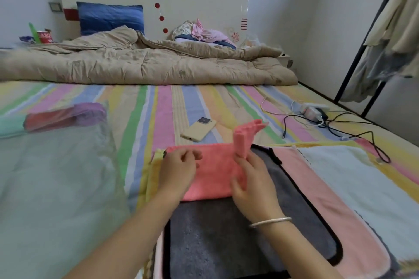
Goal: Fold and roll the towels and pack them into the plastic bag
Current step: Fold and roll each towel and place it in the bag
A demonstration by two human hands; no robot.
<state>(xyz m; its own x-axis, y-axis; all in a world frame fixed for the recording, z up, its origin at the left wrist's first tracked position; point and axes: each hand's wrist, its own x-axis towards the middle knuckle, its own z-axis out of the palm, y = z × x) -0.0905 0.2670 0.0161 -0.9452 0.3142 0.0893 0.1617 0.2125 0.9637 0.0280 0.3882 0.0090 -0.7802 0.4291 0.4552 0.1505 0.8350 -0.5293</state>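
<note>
With rolled towels [65, 116] already in the plastic bag [56, 176] on the bed [163, 108], the coral towel [213, 172] lay part-folded on the grey towel [226, 233], the right hand [254, 183] gripping its raised flap, while the left hand [179, 170] sat curled at its far-left corner, grip indeterminate, so rolling and packing evidently remained.

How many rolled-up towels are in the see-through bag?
3, side by side at the far end of the plastic bag: a teal roll at the left edge, a red roll in the middle, a purple roll on the right. More may hide past the picture's left edge.
</note>
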